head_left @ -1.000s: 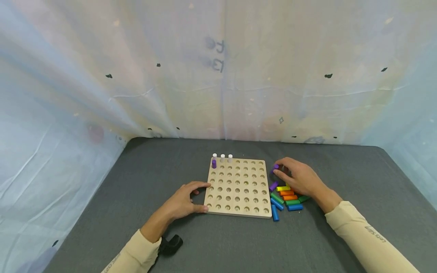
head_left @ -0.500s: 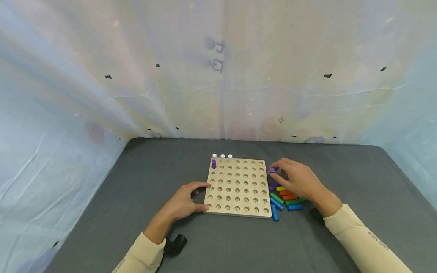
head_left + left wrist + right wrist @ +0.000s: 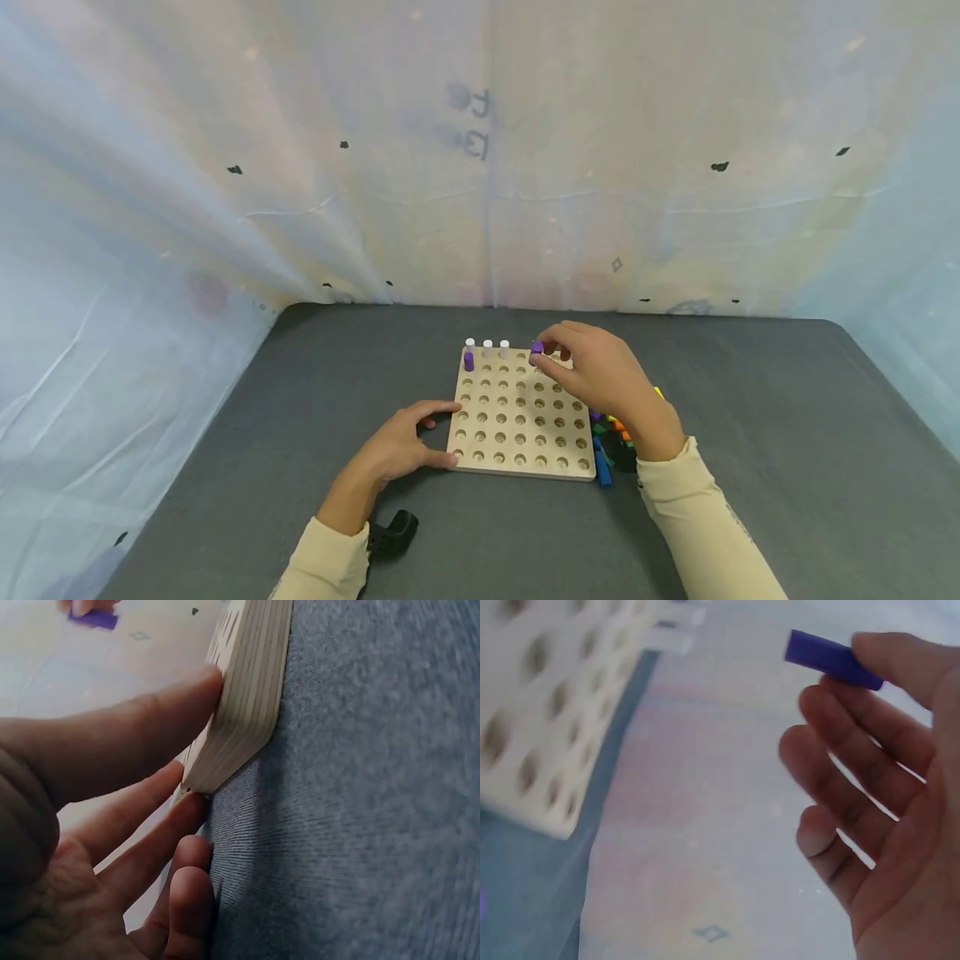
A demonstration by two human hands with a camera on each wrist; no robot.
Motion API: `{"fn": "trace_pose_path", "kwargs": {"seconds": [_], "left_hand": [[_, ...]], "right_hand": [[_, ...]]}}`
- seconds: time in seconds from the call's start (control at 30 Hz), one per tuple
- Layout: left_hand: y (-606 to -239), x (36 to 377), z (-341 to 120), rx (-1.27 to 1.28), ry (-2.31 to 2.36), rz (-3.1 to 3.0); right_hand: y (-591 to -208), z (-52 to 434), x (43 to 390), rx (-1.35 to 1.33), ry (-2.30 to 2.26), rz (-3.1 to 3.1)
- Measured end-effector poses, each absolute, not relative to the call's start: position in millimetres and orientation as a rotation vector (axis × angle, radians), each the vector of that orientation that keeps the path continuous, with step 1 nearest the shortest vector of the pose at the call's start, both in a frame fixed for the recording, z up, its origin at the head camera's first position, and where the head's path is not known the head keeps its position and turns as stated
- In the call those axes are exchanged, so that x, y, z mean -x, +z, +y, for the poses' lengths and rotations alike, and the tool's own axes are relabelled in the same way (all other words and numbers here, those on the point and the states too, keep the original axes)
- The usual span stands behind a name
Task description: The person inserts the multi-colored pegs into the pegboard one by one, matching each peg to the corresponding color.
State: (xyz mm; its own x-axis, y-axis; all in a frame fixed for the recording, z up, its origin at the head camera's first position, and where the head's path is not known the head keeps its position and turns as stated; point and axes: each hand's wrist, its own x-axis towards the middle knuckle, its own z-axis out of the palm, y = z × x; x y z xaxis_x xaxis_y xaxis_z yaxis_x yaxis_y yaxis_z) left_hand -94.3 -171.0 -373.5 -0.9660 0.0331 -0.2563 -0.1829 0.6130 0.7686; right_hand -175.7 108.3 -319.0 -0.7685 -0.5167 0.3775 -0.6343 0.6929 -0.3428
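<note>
A pale wooden pegboard point(image 3: 529, 429) with rows of round holes lies on the dark cloth. Three white pegs point(image 3: 487, 348) stand in its far row at the left, with one purple peg point(image 3: 468, 362) upright in front of the leftmost. My left hand point(image 3: 397, 442) touches the board's left edge, thumb at the near corner and fingers spread. In the left wrist view, that thumb point(image 3: 142, 727) lies against the layered wooden side. Over the board's far right part, my right hand point(image 3: 600, 367) pinches another purple peg point(image 3: 825, 658) between thumb and fingertips, clear of the holes.
Loose pegs in several colours lie right of the board, partly hidden under the right forearm; a blue peg point(image 3: 602, 467) shows at its near right corner. A black wrist device point(image 3: 393, 533) sits at the left cuff. Pale fabric point(image 3: 495, 208) hangs behind the table.
My right hand has carried the pinched purple peg left from beside the board to over its far part. The left hand and board have stayed in place.
</note>
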Motion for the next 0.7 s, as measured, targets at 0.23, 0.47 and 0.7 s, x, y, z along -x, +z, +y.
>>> {"fn": "trace_pose_path", "kwargs": {"seconds": [0.23, 0.47, 0.7], "left_hand": [[-373.8, 95.4, -171.6, 0.133, 1.229, 2.617], [-377.7, 92.6, -171.3, 0.1, 1.215, 2.658], [-377.4, 96.2, -170.7, 0.092, 1.198, 2.664]], "right_hand": [[-321.5, 74.8, 180.6, -0.834, 0.684, -2.755], [-327.8, 45.1, 188.1, -0.823, 0.678, -2.872], [-348.9, 34.0, 199.8, -0.769, 0.706, -2.959]]}}
